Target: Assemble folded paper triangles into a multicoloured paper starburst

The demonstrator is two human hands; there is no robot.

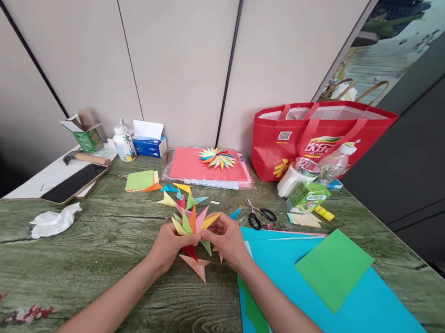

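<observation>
Both hands hold a partly joined fan of folded paper points (pixel 193 220) in yellow, green, orange and pink, just above the table. My left hand (pixel 169 241) pinches its left side, thumb in front. At the right side, my right hand (pixel 228 237) grips it near the yellow-orange point with bent fingers. Loose folded pieces lie about the hands: a peach one (pixel 196 267) below, and several coloured ones (pixel 179 196) beyond. A finished-looking multicoloured paper star ring (pixel 217 158) rests on a red paper pack (pixel 183 163) at the back.
Black-handled scissors (pixel 259 214) lie right of the hands, by large blue sheets (pixel 348 328) with a green square (pixel 335 268). A red bag (pixel 276 145), a green carton (pixel 309 197) and a glue stick (pixel 324 213) stand or lie at right. Leftward are a phone (pixel 73 183), hammer (pixel 88 158) and crumpled tissue (pixel 54 221).
</observation>
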